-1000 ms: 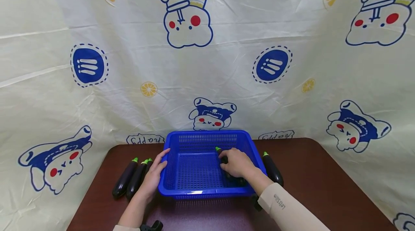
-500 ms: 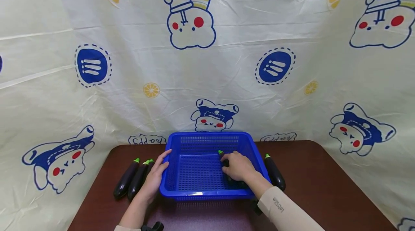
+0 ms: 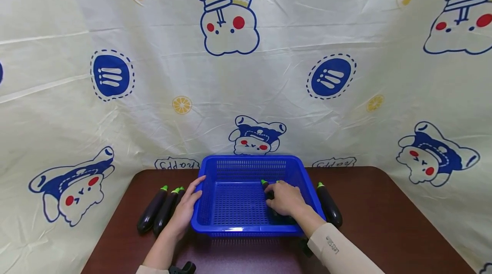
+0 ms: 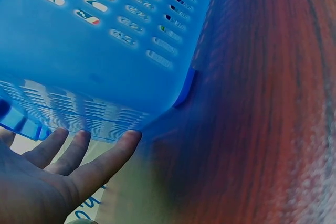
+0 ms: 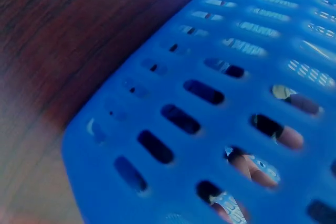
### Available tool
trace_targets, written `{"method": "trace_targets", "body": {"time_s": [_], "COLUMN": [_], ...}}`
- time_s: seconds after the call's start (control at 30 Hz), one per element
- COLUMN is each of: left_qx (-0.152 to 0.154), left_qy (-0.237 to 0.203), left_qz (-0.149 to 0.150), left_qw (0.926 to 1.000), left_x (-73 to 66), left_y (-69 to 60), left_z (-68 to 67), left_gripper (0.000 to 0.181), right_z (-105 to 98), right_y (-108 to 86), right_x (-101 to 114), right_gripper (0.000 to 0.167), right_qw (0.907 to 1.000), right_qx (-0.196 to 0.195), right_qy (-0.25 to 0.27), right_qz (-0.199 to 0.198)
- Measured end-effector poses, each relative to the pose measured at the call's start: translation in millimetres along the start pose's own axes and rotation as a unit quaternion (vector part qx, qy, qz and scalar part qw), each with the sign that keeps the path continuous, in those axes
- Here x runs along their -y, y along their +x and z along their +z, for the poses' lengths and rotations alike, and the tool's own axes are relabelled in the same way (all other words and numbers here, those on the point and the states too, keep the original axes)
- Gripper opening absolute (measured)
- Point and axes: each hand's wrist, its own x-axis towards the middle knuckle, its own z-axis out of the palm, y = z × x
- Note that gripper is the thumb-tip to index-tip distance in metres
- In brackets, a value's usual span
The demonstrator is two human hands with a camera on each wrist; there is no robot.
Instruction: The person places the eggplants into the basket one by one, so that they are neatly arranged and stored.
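Observation:
A blue perforated basket (image 3: 246, 230) stands on the brown table. Against its left wall rest the spread fingers of my left hand (image 3: 183, 213); the left wrist view shows that hand (image 4: 68, 179) with fingertips on the basket (image 4: 84, 59). Inside, at the right, my right hand (image 3: 286, 199) reaches down with curled fingers and grips a dark eggplant (image 3: 264, 184) with a green tip. Another green tip shows behind its knuckles. Through slots of the basket (image 5: 163, 182), the right wrist view gives bits of fingers (image 5: 291, 137) beside something dark.
Several eggplants (image 3: 151, 212) lie side by side left of the basket, partly behind my left hand. One more eggplant (image 3: 328, 205) lies along the basket's right side. A printed white cloth (image 3: 215, 77) hangs behind the table (image 3: 369, 222).
The head view has shifted slightly, so everything sits a little further right. A second green tip shows by my right hand; both hands otherwise keep nearly the same places.

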Motion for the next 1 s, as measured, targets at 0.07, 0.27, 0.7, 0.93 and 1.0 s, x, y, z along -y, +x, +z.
{"method": "trace_targets", "body": {"time_s": [0.07,0.27,0.7,0.93,1.0], "left_qx": [-0.001,-0.003,0.000,0.001,0.002], "left_qy": [-0.001,-0.001,-0.005,-0.006,-0.004], "left_qz": [-0.001,-0.003,-0.003,-0.003,0.001], "left_qw": [1.0000,1.0000,1.0000,1.0000,1.0000], "left_x": [0.3,-0.5,-1.5,0.2,0.0], "left_y": [0.2,-0.3,-1.0,0.0,-0.4], "left_z": [-0.5,-0.6,1.1,0.7,0.2], "left_gripper": [0.047,0.047,0.047,0.047,0.048], "right_z": [1.3,1.9,2.7,3.4,3.1], "right_y": [0.7,2.0,1.2,0.6,0.9], "right_x": [-0.4,-1.0,-2.4,-2.7,-2.8], "right_gripper": [0.028,0.027,0.028,0.030,0.029], "right_qw": [1.0000,1.0000,0.9999,0.9998,0.9998], "right_qx": [0.001,0.006,0.008,0.001,-0.002], "right_qy": [0.002,0.007,0.006,0.014,0.017], "right_qz": [0.000,-0.001,0.006,0.011,0.010]}}
